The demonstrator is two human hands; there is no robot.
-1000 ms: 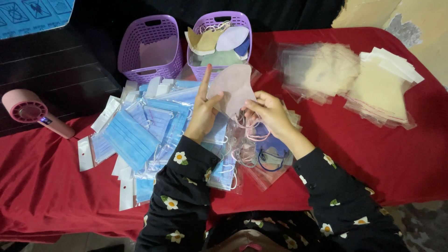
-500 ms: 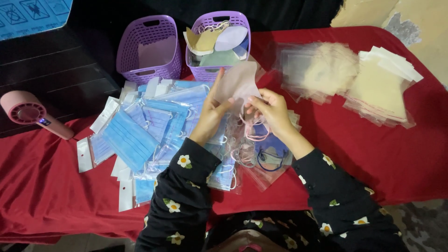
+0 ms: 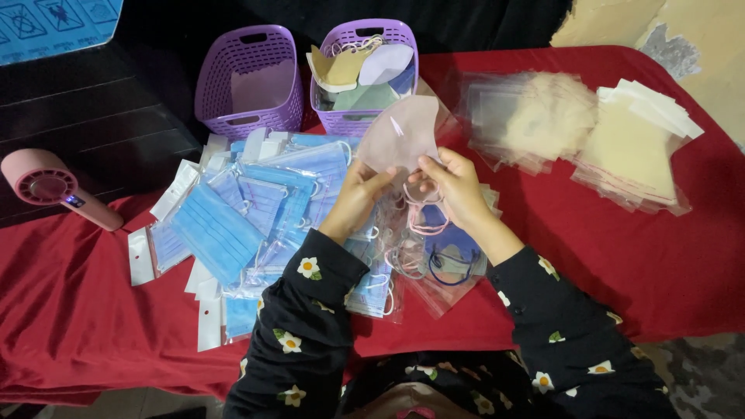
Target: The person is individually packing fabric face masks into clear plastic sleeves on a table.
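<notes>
We grasp a pale pink face mask [image 3: 401, 133] with both hands above the red tablecloth [image 3: 621, 256]. The left hand [image 3: 358, 195] pinches the lower left edge of the mask between thumb and fingers; the right hand [image 3: 452, 185] pinches the lower right edge in the same way. The mask stands raised, its body spread above the fingertips, just in front of the filled purple basket [image 3: 365, 77].

Below the hands lies a heap of clear pouches with pink and dark ear loops [image 3: 427, 248]. To the left of the left hand, a spread of blue surgical masks in clear bags [image 3: 233, 217] covers the cloth. An empty purple basket [image 3: 248, 81] stands beside the filled one, which holds masks of mixed colours. To the right, well apart, lie a stack of clear empty bags [image 3: 528, 116] and a stack of cream masks [image 3: 636, 147]. A pink handheld fan [image 3: 54, 190] lies at the far left edge.
</notes>
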